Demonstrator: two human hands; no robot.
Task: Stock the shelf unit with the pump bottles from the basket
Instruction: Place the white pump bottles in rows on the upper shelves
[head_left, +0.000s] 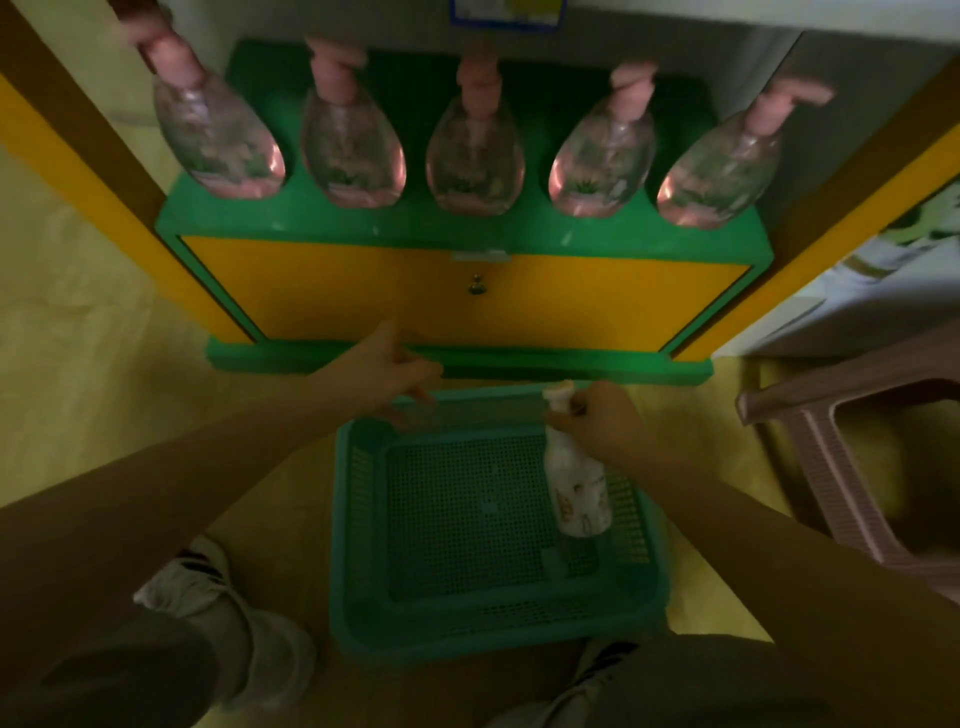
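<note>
A teal mesh basket (363, 519) sits on the floor between my feet. My right hand (605, 415) grips the pump neck of a white pump bottle (576, 488), which hangs upright over the basket's right side. My left hand (397, 371) hovers above the basket's far rim, fingers loose and holding nothing. The green and yellow shelf unit (467, 296) stands just beyond. Several clear pink pump bottles, such as the middle one (475, 156), stand in a row on its green ledge.
A pink plastic stool (841, 447) stands at the right of the basket. Yellow and brown posts flank the shelf unit on both sides. My two shoes (192, 571) rest on the yellow floor beside the basket.
</note>
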